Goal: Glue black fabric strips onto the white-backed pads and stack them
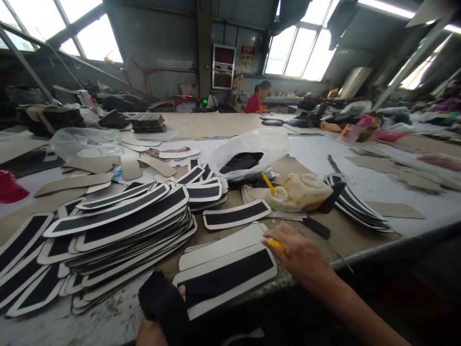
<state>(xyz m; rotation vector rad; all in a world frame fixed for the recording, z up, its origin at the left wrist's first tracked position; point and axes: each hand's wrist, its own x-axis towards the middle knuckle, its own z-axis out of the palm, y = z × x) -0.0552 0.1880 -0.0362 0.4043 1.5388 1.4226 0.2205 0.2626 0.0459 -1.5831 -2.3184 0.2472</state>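
Note:
My left hand [151,332] is at the bottom edge, mostly hidden behind a folded black strip [158,298] that it grips. One fingertip shows at the left end of a curved white-edged panel with a black centre [230,276]. My right hand [297,247] is closed on a yellow-handled tool [275,245] at the panel's upper right corner; the tool's working end cannot be made out. Plain pale panels [223,247] lie just behind. Farther back is another black-centred panel [237,214], near a cut-open, stained plastic container [306,190] with a yellow stick [267,182] in its mouth.
A tall pile of black-centred panels [133,230] spreads over the left. A clear plastic bag [252,149] with black pieces stands behind. A black-handled tool [317,228] and more stacked panels [356,204] lie right, near the table edge. A person in red [255,102] sits far back.

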